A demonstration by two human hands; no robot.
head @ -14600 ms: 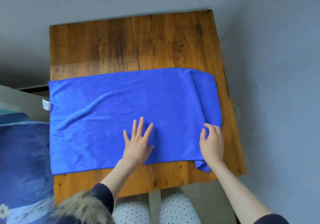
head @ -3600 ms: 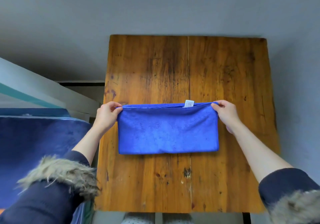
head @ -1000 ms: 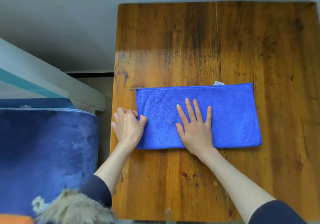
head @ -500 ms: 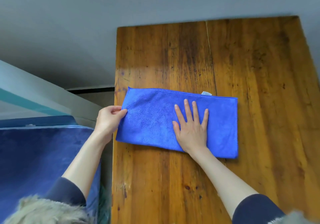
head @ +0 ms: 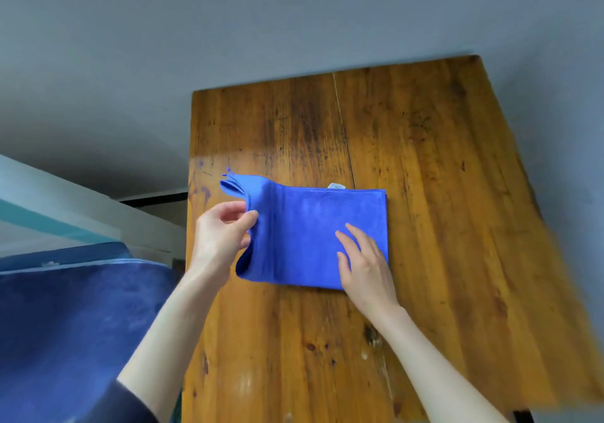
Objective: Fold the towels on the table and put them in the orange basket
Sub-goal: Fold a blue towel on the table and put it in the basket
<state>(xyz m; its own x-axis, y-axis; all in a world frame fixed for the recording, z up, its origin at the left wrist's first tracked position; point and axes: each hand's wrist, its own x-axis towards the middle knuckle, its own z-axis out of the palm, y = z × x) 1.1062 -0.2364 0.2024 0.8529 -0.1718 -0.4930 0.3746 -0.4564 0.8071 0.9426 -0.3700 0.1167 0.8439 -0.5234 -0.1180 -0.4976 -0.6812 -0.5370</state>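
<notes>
I am leaning over the worktop (head: 425, 259), and nearest to me both of my forearms are reaching forward onto it, the sleeves pushed back so the cloth is not catching on them. My right hand (head: 362, 259) is lying flat on the blue towel (head: 310, 226), fingers straight and spread, pressing down on the right half; I am keeping it there as an anchor, so the layers are not sliding while the other side is being lifted, and its edge is marking the line where I judge the next fold should turn. My left hand (head: 222, 229) is pinching the towel's left edge between thumb and fingertips, curled round the stacked layers, and raising that end off the wood; the far left corner is fanning out a little, which tells me the layers are not all caught evenly and could splay as I carry them over. The towel itself is sitting in the left middle of the worktop, already a narrow strip, with a small white label (head: 336, 186) peeking out at its far edge. To my left a dark blue blanket (head: 81, 324) is lying below the worktop. The orange basket is not showing anywhere here, so putting the towel away is not yet begun.
</notes>
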